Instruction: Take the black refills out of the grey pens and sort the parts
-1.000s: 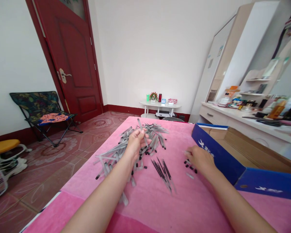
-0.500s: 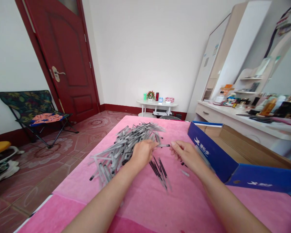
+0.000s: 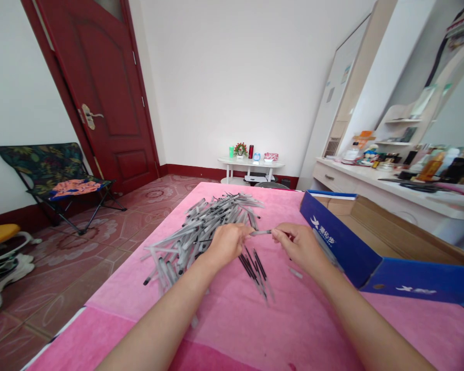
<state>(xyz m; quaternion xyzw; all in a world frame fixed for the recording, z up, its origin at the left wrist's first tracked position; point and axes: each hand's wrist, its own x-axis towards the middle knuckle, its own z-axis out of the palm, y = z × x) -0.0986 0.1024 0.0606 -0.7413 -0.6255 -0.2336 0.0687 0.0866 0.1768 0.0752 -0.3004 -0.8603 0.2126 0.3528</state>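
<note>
A pen [image 3: 261, 233] with a clear barrel and a dark end spans the gap between my hands. My left hand [image 3: 229, 243] is closed around its left end, and the fingers of my right hand [image 3: 294, 239] pinch the dark right end. Left of my hands spreads a big heap of clear pen barrels [image 3: 212, 219] with dark tips. Several black ink refills [image 3: 255, 270] lie side by side below my hands. A small clear piece, perhaps a cap [image 3: 296, 273], rests on the cloth under my right hand.
A blue shoebox [image 3: 338, 242], open at the top, stands right of my right forearm, with clear pen parts [image 3: 327, 247] along its near side. Pink cloth [image 3: 232, 330] covers the table. Beyond are a small white table [image 3: 251, 163] and a dresser [image 3: 410, 193] with bottles.
My right fingers have closed more tightly on the pen's dark end. My left hand keeps its hold, and the heap and refills look the same.
</note>
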